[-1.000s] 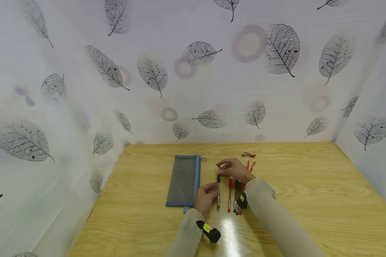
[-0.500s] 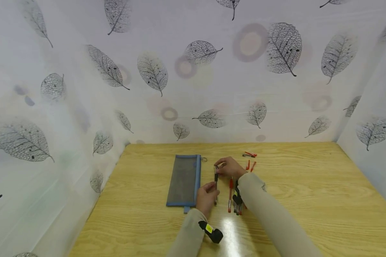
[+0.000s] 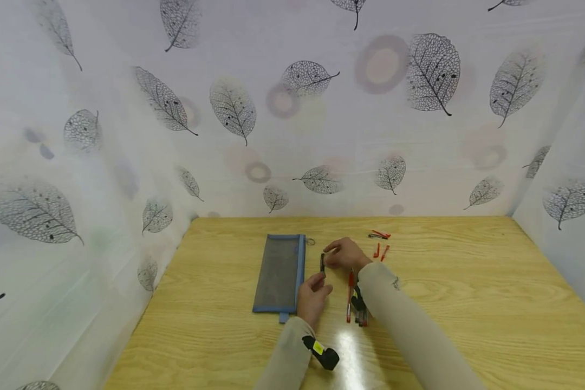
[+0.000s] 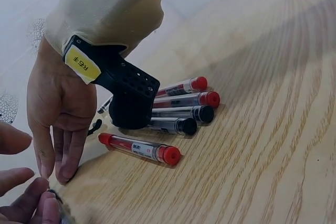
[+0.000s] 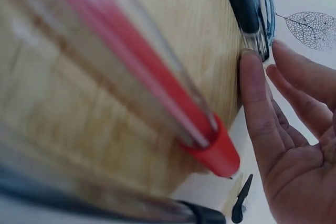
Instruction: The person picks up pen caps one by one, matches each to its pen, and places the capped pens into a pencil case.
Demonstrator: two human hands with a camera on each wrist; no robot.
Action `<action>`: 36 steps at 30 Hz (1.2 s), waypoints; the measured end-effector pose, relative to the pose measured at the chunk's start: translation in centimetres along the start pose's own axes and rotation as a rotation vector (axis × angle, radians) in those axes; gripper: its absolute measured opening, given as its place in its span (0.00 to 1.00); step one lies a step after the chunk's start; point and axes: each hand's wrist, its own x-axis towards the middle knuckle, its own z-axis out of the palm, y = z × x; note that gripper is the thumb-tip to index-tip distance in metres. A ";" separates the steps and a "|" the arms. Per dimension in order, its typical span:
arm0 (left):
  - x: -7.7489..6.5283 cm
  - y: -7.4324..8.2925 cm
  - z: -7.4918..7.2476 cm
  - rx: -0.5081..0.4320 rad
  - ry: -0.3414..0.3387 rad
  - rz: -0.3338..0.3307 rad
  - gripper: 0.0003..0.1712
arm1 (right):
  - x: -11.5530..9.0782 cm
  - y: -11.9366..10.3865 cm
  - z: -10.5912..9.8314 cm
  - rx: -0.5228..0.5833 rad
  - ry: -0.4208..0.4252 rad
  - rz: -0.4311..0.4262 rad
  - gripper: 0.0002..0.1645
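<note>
A clear gel pen with a black grip [image 3: 323, 263] stands nearly in line with my view between both hands. My left hand [image 3: 313, 303] grips its near part, which is hidden behind the fingers. At the far end, the thumb and fingertips of my right hand [image 3: 342, 253] pinch the pen; in the right wrist view that clear end with its clip [image 5: 257, 40] lies between thumb and index finger. Left of the hands lies a grey mesh pouch [image 3: 278, 273] with blue edging. Under the right forearm rests a red pen [image 4: 139, 148].
Several more pens [image 4: 181, 114], red and black, lie side by side right of the red pen, partly covered by the right wrist camera. Loose red caps [image 3: 376, 250] and a black and red pair [image 3: 380, 235] lie farther back. Patterned sheeting [image 3: 292, 108] walls the table's back and sides.
Both hands have shifted the black-gripped pen a little left, towards the pouch. Its near end, seen earlier beyond the left hand, is now hidden by that hand.
</note>
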 end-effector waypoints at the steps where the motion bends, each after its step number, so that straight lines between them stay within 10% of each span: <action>1: 0.0 0.1 0.0 0.003 -0.001 0.003 0.22 | 0.0 0.0 0.0 0.008 0.003 0.008 0.18; 14: -0.7 0.6 0.5 0.000 -0.089 0.081 0.22 | -1.2 0.0 -1.2 -0.008 0.028 -0.047 0.20; 36: -0.9 0.5 1.6 -0.009 -0.204 -0.021 0.24 | -3.5 0.8 -5.1 0.067 0.017 -0.142 0.27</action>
